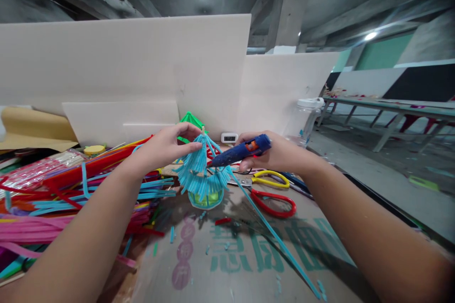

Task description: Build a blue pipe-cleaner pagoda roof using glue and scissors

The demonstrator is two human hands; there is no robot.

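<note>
left hand [167, 144] pinching blue straw ornament [202, 173] | right hand [280, 154] apparently gripping glue gun [243, 150]

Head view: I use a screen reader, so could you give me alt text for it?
A left hand steadies a small blue tiered straw model while the right hand aims a blue glue gun at it. Scissors with yellow and red handles lie beside it, and coloured straws are heaped to the left.

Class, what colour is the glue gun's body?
Blue, with an orange trigger, on the glue gun in the head view.
</note>
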